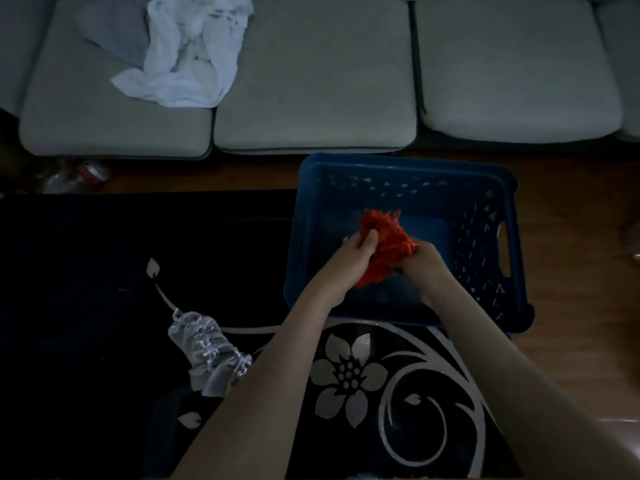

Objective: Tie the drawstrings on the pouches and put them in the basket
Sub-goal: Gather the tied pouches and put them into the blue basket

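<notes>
Red pouch point(384, 240): bunched into a ball, frayed mouth up, held over the inside of the blue basket point(408, 164), about its middle; cannot tell whether touching the basket's bottom. Gripped from both sides: left grip point(356, 252) curled round the pouch's left flank, thumb pressed against the cloth; right grip point(424, 265) closed on the lower right part, fingertips hidden behind the fabric. No drawstring or knot to be made out in the dim light, so cannot tell whether tied. Looks like the placing step for this pouch, or a last tug on its string above the basket. Next calls for a check of the knot, then slackening both grips to drop the pouch inside, then a reach to the left. There, on the black flowered rug point(349, 375), toward its near edge and just left of the left forearm: a pale silvery pouch point(207, 351), well apart from the basket, probably next for tying. Basket at the rug's far right corner, partly on the wooden floor point(571, 271). Beyond, grey sofa cushions point(311, 81), a crumpled white cloth point(187, 53) on the left one.
</notes>
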The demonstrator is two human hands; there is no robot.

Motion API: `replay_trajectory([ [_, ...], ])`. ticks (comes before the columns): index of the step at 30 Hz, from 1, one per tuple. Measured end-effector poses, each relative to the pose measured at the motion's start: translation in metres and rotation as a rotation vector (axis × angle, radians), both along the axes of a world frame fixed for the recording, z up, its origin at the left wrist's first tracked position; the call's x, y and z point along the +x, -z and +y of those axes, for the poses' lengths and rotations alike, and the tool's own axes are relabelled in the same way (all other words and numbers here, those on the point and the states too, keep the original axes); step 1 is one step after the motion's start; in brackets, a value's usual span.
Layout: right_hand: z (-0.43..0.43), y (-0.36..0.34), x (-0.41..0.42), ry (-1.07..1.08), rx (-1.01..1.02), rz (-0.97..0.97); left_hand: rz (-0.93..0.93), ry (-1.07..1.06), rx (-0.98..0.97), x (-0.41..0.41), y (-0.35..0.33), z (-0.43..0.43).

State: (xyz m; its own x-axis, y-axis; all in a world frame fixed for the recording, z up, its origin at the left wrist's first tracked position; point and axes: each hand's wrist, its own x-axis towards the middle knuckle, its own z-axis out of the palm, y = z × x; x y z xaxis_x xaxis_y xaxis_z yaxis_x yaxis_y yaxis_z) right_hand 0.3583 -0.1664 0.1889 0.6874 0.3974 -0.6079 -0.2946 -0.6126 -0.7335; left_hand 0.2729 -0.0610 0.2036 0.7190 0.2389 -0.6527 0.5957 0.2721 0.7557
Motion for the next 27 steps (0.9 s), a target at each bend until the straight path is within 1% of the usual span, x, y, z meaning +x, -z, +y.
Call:
replay_trajectory([
  [2,-0.004,0.029,0.025,-0.01,-0.163,0.001,0.144,0.086,0.032,0.018,0.024,0.0],
  [4,-0.012,0.066,0.047,-0.059,-0.29,0.057,0.271,0.108,0.036,0.032,0.058,0.001],
  [5,-0.012,0.081,0.053,-0.111,-0.335,0.066,0.306,0.082,-0.021,0.033,0.069,0.003],
  [6,-0.01,0.093,0.054,-0.154,-0.349,0.09,0.322,0.023,-0.084,0.034,0.078,0.004],
  [7,-0.009,0.106,0.055,-0.208,-0.411,0.108,0.32,-0.055,-0.15,0.036,0.086,0.004],
  [8,-0.007,0.113,0.055,-0.314,-0.514,0.087,0.329,-0.121,-0.19,0.039,0.093,0.006],
  [9,-0.004,0.121,0.056,-0.479,-0.623,0.013,0.344,-0.155,-0.191,0.042,0.094,0.008],
  [10,-0.004,0.124,0.054,-0.569,-0.681,-0.039,0.369,-0.162,-0.173,0.043,0.097,0.009],
  [11,-0.002,0.125,0.053,-0.62,-0.697,-0.052,0.385,-0.173,-0.157,0.045,0.097,0.008],
  [12,-0.001,0.126,0.053,-0.657,-0.699,-0.071,0.404,-0.177,-0.138,0.047,0.099,0.008],
  [13,-0.002,0.125,0.052,-0.627,-0.691,-0.075,0.427,-0.168,-0.124,0.048,0.101,0.007],
  [16,-0.002,0.12,0.048,-0.393,-0.652,0.016,0.472,-0.13,-0.077,0.049,0.099,0.005],
  [19,-0.004,0.11,0.044,-0.302,-0.713,0.015,0.469,-0.095,-0.01,0.05,0.086,0.007],
  [21,-0.001,0.089,0.037,-0.281,-0.73,-0.05,0.386,-0.01,0.071,0.047,0.075,0.007],
  [22,0.003,0.074,0.031,-0.279,-0.707,-0.099,0.335,0.019,0.111,0.041,0.066,0.008],
  [24,0.012,0.042,0.017,-0.278,-0.592,-0.222,0.222,0.019,0.18,0.025,0.048,0.008],
  [27,0.034,0.007,-0.014,-0.319,-0.362,-0.337,0.073,-0.087,0.297,0.001,0.024,0.01],
])
